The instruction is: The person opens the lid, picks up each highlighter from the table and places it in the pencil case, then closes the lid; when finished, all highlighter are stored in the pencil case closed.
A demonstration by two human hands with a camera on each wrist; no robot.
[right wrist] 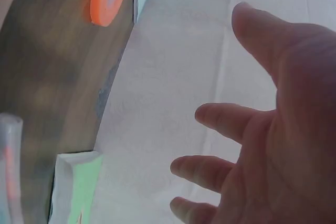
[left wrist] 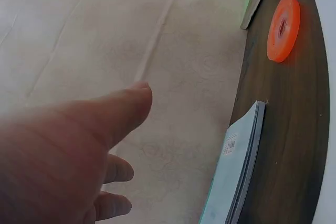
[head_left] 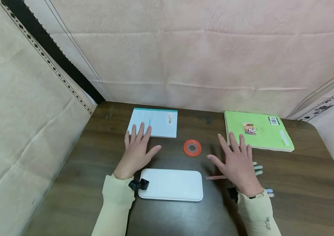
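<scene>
Both hands hover with spread fingers and hold nothing. In the head view my left hand [head_left: 135, 154] reaches over the near edge of a light blue book [head_left: 158, 121], its wrist beside a white rectangular case [head_left: 173, 185]. My right hand [head_left: 239, 165] is at the near left corner of a green book [head_left: 264, 132]. Beneath that hand lie several slender pen-like sticks [head_left: 214, 178], mostly hidden by the palm and wrist. An orange roll of tape [head_left: 192, 147] lies flat between the hands; the left wrist view also shows this tape roll [left wrist: 284, 29].
The dark wooden table [head_left: 84, 183] carries everything. A pale cloth [head_left: 184, 59] hangs behind its back edge, with another cloth panel [head_left: 19, 137] along the left and one at the right. Black camera mounts [head_left: 139, 185] sit on the wrists.
</scene>
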